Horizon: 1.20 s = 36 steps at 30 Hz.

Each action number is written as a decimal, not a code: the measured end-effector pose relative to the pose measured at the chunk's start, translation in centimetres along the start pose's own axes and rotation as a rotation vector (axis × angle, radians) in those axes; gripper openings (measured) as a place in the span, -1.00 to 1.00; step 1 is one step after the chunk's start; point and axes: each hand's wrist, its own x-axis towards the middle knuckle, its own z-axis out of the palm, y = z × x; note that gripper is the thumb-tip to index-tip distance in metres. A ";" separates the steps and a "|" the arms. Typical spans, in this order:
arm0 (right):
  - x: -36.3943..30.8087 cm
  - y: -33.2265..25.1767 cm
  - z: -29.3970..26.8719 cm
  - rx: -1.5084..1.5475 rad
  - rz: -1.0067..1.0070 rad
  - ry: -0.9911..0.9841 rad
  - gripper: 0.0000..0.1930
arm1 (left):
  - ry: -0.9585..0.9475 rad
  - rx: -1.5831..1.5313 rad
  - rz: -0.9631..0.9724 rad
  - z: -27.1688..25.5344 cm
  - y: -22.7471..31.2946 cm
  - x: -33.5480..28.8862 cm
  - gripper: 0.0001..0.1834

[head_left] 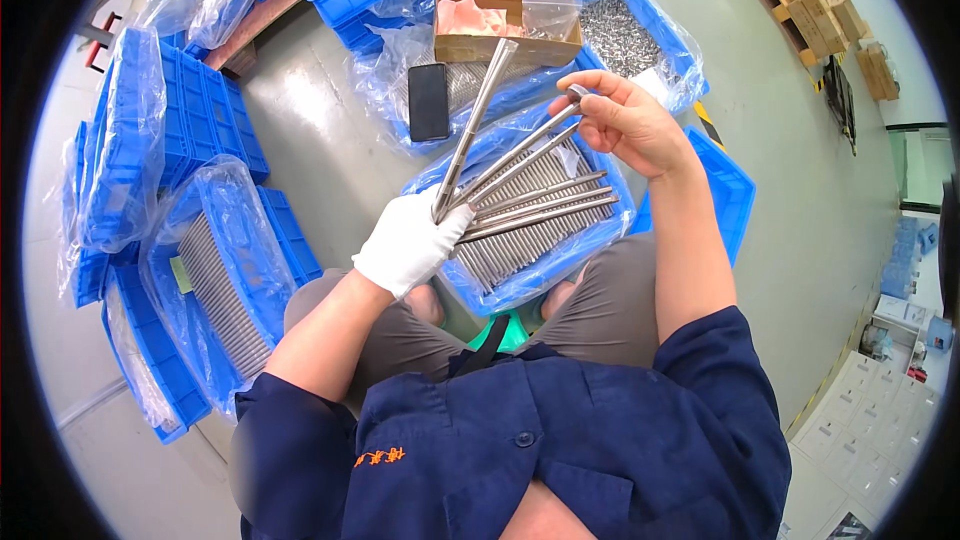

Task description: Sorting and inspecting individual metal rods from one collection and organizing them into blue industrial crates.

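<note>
My left hand (408, 246), in a white glove, is closed round the lower ends of several shiny metal rods (478, 130) that fan out up and to the right. My bare right hand (637, 125) pinches a small metal piece (577, 92) at the far end of one of these rods. Whether that piece is separate from the rod I cannot tell. Below both hands, between my knees, a blue crate (505, 298) lined with clear plastic holds rows of similar rods (505, 258).
Beyond the rods lie a black phone (428, 102), a cardboard box (470, 46) with pink material and a crate of small metal parts (620, 35). Blue crates (185, 110) are stacked at left, near a rod-filled crate (225, 285). Another blue crate (735, 195) stands right; wooden pallets (810, 5) are far right.
</note>
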 end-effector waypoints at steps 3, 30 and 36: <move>-0.1 0.2 -0.1 0.033 0.004 -0.005 -0.74 | 0.036 0.047 0.052 0.1 -0.2 0.1 -0.76; 1.2 0.5 -0.1 0.105 -0.031 0.042 -0.71 | -0.504 -0.514 -0.307 -1.1 -0.6 -1.2 -0.62; 0.4 0.7 -0.1 0.245 -0.055 -0.181 -0.73 | -0.635 -0.331 -0.157 -0.8 -0.2 -1.2 -0.48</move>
